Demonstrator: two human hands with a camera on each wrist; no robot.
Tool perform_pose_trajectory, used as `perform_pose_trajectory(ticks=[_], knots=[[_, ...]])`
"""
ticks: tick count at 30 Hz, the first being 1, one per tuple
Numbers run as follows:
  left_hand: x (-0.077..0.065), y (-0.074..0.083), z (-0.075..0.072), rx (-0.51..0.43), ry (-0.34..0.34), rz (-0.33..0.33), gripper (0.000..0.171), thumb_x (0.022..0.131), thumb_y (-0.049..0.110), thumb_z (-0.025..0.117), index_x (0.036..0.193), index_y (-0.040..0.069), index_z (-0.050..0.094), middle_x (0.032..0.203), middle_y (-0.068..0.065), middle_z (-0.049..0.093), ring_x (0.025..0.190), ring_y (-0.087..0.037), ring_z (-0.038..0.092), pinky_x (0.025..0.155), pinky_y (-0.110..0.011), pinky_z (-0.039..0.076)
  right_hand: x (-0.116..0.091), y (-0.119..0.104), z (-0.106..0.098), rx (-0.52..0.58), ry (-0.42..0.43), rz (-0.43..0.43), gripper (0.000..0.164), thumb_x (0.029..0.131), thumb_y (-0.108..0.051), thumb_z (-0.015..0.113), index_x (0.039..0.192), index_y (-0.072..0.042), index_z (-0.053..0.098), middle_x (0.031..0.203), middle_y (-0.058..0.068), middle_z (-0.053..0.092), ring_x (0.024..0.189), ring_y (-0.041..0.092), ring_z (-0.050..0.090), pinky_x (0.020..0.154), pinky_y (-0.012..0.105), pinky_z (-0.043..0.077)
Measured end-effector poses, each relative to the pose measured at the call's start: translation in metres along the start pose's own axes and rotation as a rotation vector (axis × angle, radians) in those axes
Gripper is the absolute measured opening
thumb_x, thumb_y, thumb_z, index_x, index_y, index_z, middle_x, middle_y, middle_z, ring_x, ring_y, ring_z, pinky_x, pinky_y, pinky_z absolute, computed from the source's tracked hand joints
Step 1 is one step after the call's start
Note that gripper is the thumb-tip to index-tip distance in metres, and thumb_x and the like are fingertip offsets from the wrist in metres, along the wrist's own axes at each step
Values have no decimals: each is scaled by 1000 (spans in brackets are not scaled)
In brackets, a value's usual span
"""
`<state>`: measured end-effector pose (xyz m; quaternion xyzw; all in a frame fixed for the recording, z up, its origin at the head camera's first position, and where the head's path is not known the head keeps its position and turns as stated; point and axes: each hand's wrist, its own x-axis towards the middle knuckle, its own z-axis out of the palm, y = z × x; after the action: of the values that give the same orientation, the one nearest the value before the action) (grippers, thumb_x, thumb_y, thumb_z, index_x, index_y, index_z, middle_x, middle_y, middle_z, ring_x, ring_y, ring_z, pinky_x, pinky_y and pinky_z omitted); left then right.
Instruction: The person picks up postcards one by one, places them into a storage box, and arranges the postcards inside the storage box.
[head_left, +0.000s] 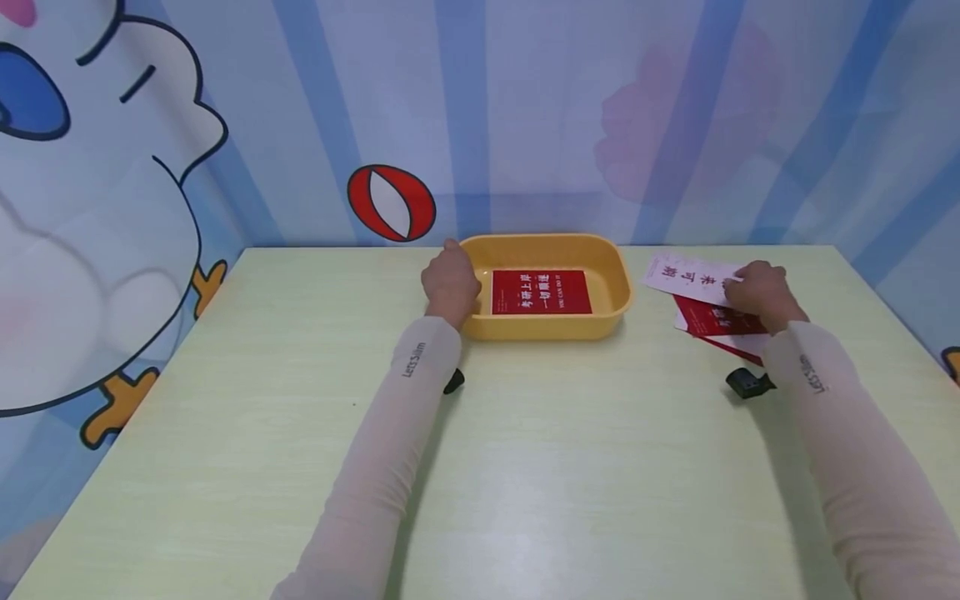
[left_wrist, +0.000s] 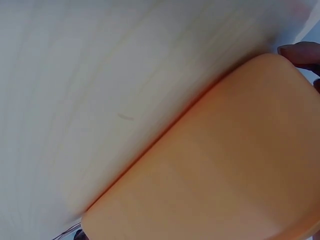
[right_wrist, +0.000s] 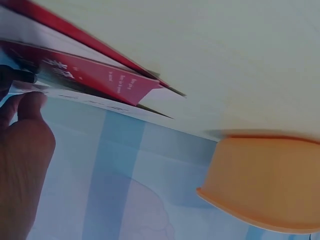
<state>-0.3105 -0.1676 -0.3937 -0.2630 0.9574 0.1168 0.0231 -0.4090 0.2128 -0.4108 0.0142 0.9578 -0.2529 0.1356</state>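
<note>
A yellow plastic basin (head_left: 546, 328) stands near the table's back edge, and a red card (head_left: 542, 292) with white lettering lies flat inside it. My left hand (head_left: 452, 283) grips the basin's left rim; the left wrist view shows the basin's side wall (left_wrist: 210, 165) and a fingertip at its corner. To the right, my right hand (head_left: 761, 293) pinches a pale pink card (head_left: 692, 278) between thumb and fingers. Under that card lie a red card (head_left: 708, 317) and more red and white cards, partly overlapping. In the right wrist view the pinched card appears almost edge-on, above the pile.
The pale wooden table (head_left: 570, 467) reaches back to a blue striped wall cover (head_left: 517, 108) with cartoon figures. Black wrist cameras, such as the right one (head_left: 750, 383), hang beneath both sleeves. A stretch of tabletop separates the basin from the card pile.
</note>
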Motion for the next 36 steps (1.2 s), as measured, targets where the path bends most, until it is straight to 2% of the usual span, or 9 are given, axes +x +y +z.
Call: perform_pose_trajectory(ticks=[6, 13, 25, 29, 36], knots=[[1, 0, -2, 0, 5, 5, 52, 92, 25, 64, 132, 4, 38, 108, -8, 66, 93, -20, 66, 91, -36, 57, 0, 3, -1, 35, 28, -18, 59, 93, -14, 40, 145, 12, 28, 139, 39, 24, 113, 45, 37, 97, 57, 46], [3, 3, -1, 0, 7, 5, 52, 92, 25, 64, 133, 5, 37, 109, -8, 67, 94, -20, 66, 91, -36, 57, 1, 4, 0, 66, 63, 11, 59, 95, -14, 40, 148, 8, 26, 142, 37, 22, 120, 46, 35, 104, 59, 43], [3, 4, 0, -1, 9, 16, 54, 92, 25, 64, 134, 5, 37, 110, -8, 66, 95, -20, 66, 93, -36, 56, -4, -1, -7, 94, 119, -13, 58, 95, -14, 39, 148, 7, 27, 147, 36, 20, 127, 47, 31, 108, 61, 38], [4, 3, -1, -5, 8, 18, 53, 92, 25, 64, 132, 5, 37, 110, -8, 66, 95, -21, 65, 94, -37, 56, -5, -1, -8, 68, 137, 1, 57, 95, -14, 39, 147, 8, 29, 145, 37, 20, 127, 46, 29, 109, 60, 37], [3, 4, 0, 2, -3, 17, 53, 93, 25, 63, 133, 4, 37, 110, -8, 66, 95, -20, 66, 93, -37, 56, -9, 4, -11, 92, 135, 57, 60, 96, -17, 44, 149, 6, 26, 146, 35, 20, 127, 47, 32, 108, 60, 40]])
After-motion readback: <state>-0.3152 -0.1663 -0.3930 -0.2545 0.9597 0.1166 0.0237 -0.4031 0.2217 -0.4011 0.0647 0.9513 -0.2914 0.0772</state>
